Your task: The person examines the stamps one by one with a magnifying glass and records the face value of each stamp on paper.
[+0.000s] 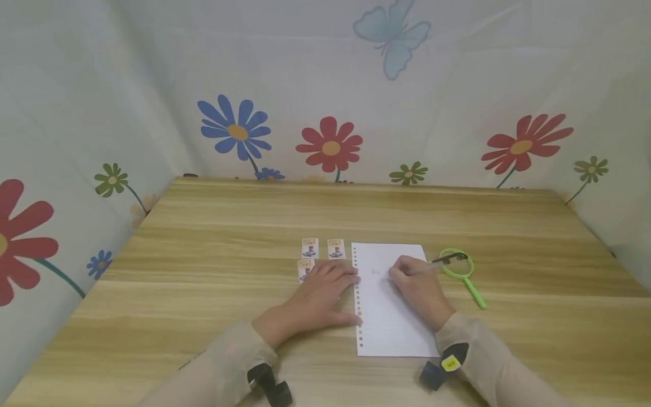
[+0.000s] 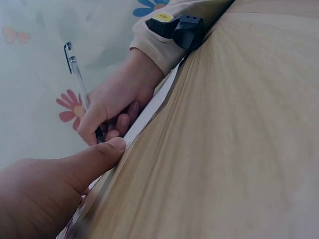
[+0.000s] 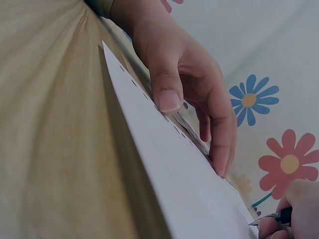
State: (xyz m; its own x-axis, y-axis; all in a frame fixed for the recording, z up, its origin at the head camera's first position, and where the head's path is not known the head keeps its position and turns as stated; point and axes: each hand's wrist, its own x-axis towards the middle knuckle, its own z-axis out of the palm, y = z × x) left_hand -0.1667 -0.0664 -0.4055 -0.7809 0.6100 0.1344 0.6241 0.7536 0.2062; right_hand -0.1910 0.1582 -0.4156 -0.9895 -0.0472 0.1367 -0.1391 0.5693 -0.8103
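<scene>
Overlapping a card (image 1: pixel 304 268), left fingers (image 1: pixel 338 270) rest wide; right fingers (image 1: pixel 405 264) pinch pen (image 1: pixel 436 263) near magnifier (image 1: pixel 470 286).

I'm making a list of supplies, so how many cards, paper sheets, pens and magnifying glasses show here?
Cards: 3
Paper sheet: 1
Pen: 1
Magnifying glass: 1
Total in view: 6; the left hand may hide more.

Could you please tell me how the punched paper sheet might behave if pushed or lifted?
The paper sheet would probably flop if lifted, as its edge looks thin. Pushed, it might slide on the flat table, though the left hand touching its punched edge may restrain it.
</scene>
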